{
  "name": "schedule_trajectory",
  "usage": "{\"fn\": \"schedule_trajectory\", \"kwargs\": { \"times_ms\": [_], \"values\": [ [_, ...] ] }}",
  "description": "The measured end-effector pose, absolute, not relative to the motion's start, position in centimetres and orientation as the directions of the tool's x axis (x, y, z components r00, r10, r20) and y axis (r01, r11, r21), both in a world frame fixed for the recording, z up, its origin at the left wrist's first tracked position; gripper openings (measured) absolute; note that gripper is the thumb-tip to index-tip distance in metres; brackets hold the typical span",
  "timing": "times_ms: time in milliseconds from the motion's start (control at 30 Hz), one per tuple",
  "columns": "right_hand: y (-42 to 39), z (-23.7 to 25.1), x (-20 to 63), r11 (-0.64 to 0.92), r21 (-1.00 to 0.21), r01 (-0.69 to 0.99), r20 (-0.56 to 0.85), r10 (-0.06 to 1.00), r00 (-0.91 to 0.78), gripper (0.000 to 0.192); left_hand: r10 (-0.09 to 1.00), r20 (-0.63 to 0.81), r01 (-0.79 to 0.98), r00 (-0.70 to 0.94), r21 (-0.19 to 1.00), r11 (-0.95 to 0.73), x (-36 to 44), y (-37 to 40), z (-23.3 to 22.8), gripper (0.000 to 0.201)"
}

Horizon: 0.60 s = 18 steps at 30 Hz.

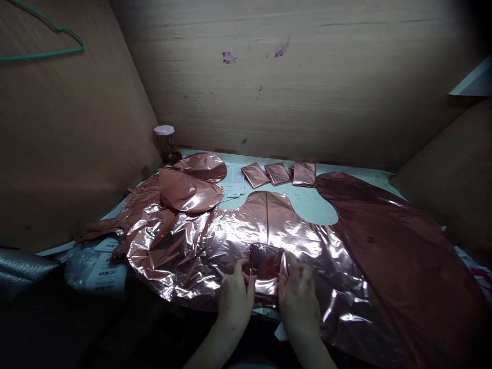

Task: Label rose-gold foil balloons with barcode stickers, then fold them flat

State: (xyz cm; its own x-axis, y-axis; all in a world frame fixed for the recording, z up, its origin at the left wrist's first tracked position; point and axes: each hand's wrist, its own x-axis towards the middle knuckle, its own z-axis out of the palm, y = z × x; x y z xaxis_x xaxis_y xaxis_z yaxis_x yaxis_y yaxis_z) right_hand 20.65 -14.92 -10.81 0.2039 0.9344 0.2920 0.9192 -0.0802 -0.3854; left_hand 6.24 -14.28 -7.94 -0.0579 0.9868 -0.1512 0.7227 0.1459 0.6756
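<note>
Here we note left hand [235,292] and right hand [298,294] both pinching a folded foil packet [266,262], atop the flat rose-gold foil balloon [215,230].

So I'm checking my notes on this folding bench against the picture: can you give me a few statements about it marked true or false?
1. Both hands, the left hand and the right hand, press on a small folded foil packet. True.
2. Three folded foil packets lie in a row near the back wall. True.
3. The large foil sheet under the hands is blue. False: it is shiny rose-gold.
4. A green wire hanger hangs at the upper left. True.
5. The round foil balloons lie at the right edge of the table. False: they lie on the left side.
6. The labels with barcodes lie at the far right. False: they are at the near left.
</note>
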Motion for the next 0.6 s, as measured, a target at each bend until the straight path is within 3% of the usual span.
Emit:
{"fn": "schedule_trajectory", "kwargs": {
  "times_ms": [100, 200, 400, 600],
  "values": [
    [-13.7, -11.6, 20.2, 0.25, -0.175, 0.952, 0.415, 0.896, -0.159, 0.051, 0.98, -0.196, 0.727, -0.033, 0.669, 0.158, 6.5, -14.0, -7.3, 0.028],
    [-12.5, -12.7, 20.4, 0.464, -0.129, 0.877, 0.431, 0.823, -0.372, 0.056, 0.977, -0.207, 0.737, -0.05, 0.652, 0.176, 6.5, -14.6, -7.3, 0.024],
    [-12.0, -13.7, 20.7, 0.485, -0.105, 0.868, 0.438, 0.807, -0.397, 0.072, 0.996, 0.085, 0.648, -0.025, 0.76, -0.048, 4.5, -14.1, -7.9, 0.037],
    [-12.3, -12.8, 20.5, 0.437, -0.087, 0.895, 0.323, 0.862, -0.39, 0.07, 0.987, -0.014, 0.66, 0.162, 0.745, -0.098, 3.7, -7.6, -7.0, 0.022]
  ]
}}
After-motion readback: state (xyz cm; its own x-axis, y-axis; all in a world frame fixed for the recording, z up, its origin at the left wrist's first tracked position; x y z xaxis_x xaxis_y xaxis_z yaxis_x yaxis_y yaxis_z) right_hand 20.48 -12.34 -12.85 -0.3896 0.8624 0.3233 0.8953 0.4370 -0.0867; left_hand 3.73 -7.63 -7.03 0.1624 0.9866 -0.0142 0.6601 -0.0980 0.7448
